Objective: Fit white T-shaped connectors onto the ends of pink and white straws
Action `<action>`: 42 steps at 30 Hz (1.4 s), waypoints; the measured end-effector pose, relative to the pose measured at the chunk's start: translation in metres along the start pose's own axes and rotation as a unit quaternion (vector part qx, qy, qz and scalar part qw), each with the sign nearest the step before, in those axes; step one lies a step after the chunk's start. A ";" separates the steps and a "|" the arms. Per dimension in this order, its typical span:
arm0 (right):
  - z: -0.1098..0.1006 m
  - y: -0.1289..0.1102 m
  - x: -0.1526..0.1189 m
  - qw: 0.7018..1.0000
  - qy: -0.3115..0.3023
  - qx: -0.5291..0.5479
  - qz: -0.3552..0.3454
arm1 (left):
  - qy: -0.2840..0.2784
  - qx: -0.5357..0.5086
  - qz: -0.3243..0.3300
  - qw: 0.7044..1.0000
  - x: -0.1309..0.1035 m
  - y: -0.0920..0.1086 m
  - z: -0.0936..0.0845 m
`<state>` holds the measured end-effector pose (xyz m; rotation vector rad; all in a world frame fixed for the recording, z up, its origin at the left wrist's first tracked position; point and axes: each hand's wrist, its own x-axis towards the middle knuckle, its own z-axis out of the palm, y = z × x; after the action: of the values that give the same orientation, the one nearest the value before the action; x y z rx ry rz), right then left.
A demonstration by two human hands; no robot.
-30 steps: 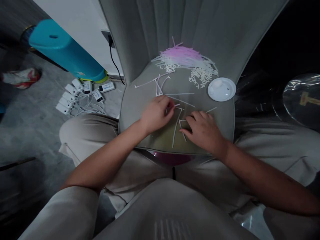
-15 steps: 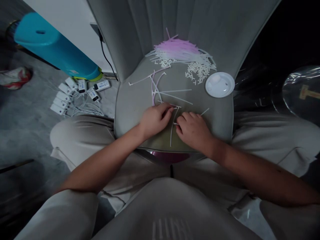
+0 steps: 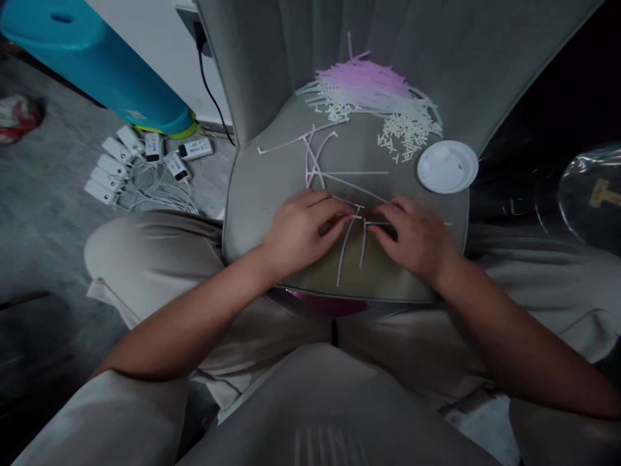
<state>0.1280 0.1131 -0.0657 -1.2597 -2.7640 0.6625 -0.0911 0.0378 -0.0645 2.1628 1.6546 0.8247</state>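
Observation:
My left hand [image 3: 305,226] pinches the end of a thin plastic stick joined to a small connector, over the front of the chair seat [image 3: 262,213]. From that joint a pale stick [image 3: 344,254] slants down toward the seat's front edge. Close by on the right, my right hand [image 3: 420,236] grips another pale stick between thumb and fingertips. Its tail sticks out to the right of the hand, and a short pinkish stick [image 3: 363,249] hangs from its left end. The two joints are near each other but apart. Beyond my hands lies a loose frame of joined sticks [image 3: 315,154].
Toward the backrest sits a heap of pink and white sticks [image 3: 371,81], with many small white connectors [image 3: 405,133] before it. A white dish [image 3: 449,167] stands at the seat's right edge. White devices with cables [image 3: 116,162] and a blue container [image 3: 101,65] are left.
My right hand has moved slightly up and right, bringing its stick level beside my left hand's joint. A short pinkish stick now shows below it. The whole view has shifted a little.

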 end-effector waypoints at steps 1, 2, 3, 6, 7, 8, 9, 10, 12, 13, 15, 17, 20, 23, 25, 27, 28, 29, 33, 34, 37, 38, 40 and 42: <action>-0.003 -0.001 0.001 0.998 0.022 0.063 0.014 | -0.001 -0.013 0.002 1.000 0.000 0.002 0.000; -0.007 -0.003 0.001 0.990 0.036 0.136 0.028 | 0.001 -0.025 0.009 1.000 0.000 0.003 0.000; -0.010 -0.005 0.001 0.977 0.036 0.207 0.039 | 0.004 -0.032 0.022 0.999 0.000 0.005 0.000; -0.014 -0.013 0.001 0.935 -0.030 0.350 0.050 | -0.003 -0.029 0.097 0.995 -0.004 0.008 0.003; -0.012 -0.016 0.000 0.925 -0.058 0.373 0.050 | -0.005 -0.022 0.128 0.992 -0.007 0.010 0.005; -0.009 -0.018 -0.001 0.913 -0.081 0.397 0.053 | -0.003 -0.013 0.157 0.988 -0.009 0.011 0.007; -0.005 -0.021 -0.002 0.901 -0.098 0.418 0.055 | 0.005 -0.004 0.182 0.983 -0.011 0.012 0.008; -0.001 -0.022 -0.002 0.893 -0.109 0.434 0.057 | 0.015 0.005 0.202 0.979 -0.013 0.012 0.010; 0.005 -0.024 -0.004 0.879 -0.093 0.460 0.079 | 0.028 0.021 0.225 0.974 -0.016 0.012 0.013; 0.006 -0.023 -0.004 0.874 -0.068 0.471 0.097 | 0.026 0.028 0.227 0.973 -0.015 0.011 0.013; 0.005 -0.020 -0.002 0.866 0.000 0.482 0.136 | 0.012 0.034 0.199 0.979 -0.012 0.006 0.013; 0.000 -0.014 0.001 0.859 0.071 0.480 0.163 | -0.006 0.037 0.127 0.991 -0.003 -0.001 0.013; -0.013 -0.005 0.008 0.855 0.135 0.468 0.179 | -0.041 0.060 0.013 0.997 0.014 -0.011 0.019; -0.022 -0.001 0.010 0.860 0.125 0.461 0.178 | -0.112 0.113 -0.038 0.987 0.029 -0.011 0.030; -0.025 -0.002 0.009 0.863 0.113 0.464 0.163 | -0.141 0.129 -0.045 0.981 0.034 -0.006 0.035; -0.027 -0.002 0.006 0.871 0.122 0.456 0.137 | -0.152 0.135 -0.049 0.978 0.036 -0.001 0.038; -0.029 -0.002 0.005 0.877 0.134 0.444 0.125 | -0.156 0.136 -0.052 0.977 0.037 0.001 0.038; -0.030 -0.002 0.003 0.880 0.146 0.438 0.115 | -0.161 0.134 -0.055 0.976 0.037 0.003 0.038; -0.038 0.000 0.001 0.831 0.140 0.529 0.095 | -0.186 0.127 -0.064 0.972 0.038 0.009 0.038; -0.040 0.000 0.002 0.815 0.135 0.555 0.098 | -0.189 0.126 -0.068 0.971 0.038 0.011 0.039; -0.041 -0.001 0.008 0.790 0.155 0.578 0.138 | -0.191 0.123 -0.085 0.970 0.040 0.015 0.044; -0.040 -0.001 0.011 0.782 0.167 0.581 0.153 | -0.190 0.123 -0.090 0.970 0.041 0.016 0.046; -0.036 0.000 0.016 0.771 0.179 0.588 0.167 | -0.189 0.119 -0.093 0.970 0.042 0.017 0.049; -0.031 0.003 0.022 0.773 0.179 0.587 0.163 | -0.189 0.112 -0.090 0.971 0.043 0.017 0.051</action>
<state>0.1214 0.1422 -0.0420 -1.2457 -1.2617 1.5781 -0.0401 0.0794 -0.0840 2.1020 1.7687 0.1632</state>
